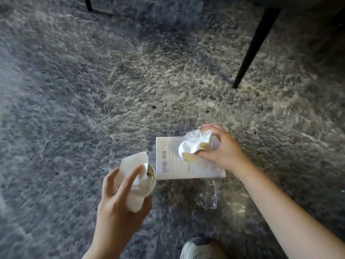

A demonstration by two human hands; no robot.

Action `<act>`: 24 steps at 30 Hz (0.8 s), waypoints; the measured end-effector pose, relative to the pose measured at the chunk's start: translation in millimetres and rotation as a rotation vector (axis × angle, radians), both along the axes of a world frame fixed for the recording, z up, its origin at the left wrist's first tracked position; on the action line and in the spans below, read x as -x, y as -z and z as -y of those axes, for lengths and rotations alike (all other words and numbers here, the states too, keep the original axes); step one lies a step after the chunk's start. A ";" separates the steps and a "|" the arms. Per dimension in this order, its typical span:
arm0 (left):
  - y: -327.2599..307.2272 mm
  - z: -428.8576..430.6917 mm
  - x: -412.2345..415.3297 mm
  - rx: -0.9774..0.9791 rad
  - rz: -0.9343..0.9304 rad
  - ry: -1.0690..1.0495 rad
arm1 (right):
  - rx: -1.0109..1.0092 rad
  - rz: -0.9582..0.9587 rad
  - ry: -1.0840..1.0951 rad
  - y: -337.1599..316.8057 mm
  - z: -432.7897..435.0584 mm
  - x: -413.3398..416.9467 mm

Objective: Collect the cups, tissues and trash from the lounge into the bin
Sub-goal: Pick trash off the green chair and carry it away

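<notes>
Shoe (201, 247) at bottom edge, on grey marbled floor (93, 90). Left hand (119, 199) curled round a paper cup (151, 181), with white tissue (132, 163) stuffed in and over it. Clear plastic film (209, 197) trailed below the right wrist. Right hand (224, 148) pinched a crushed white cup (190, 146) along with a crinkle of that film, directly over a flat white box (168, 161). Could not tell whether box lay on floor or was held. Farther off, a black chair leg (255, 45) stood slanted.
</notes>
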State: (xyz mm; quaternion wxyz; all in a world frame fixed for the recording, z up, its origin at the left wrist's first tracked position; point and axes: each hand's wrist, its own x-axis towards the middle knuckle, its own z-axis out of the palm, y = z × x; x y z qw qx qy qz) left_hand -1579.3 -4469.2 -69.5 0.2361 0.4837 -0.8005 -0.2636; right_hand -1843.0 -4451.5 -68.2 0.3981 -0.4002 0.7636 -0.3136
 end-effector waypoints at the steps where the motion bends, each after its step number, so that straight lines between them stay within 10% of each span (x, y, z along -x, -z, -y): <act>1: 0.7 -7.8 -1.3 -0.006 -0.024 0.012 | -0.007 0.007 0.004 -0.4 1.5 0.4; 24: 22.4 9.7 17.3 -0.026 -0.102 0.019 | -0.240 0.410 0.060 -3.4 -6.3 -34.9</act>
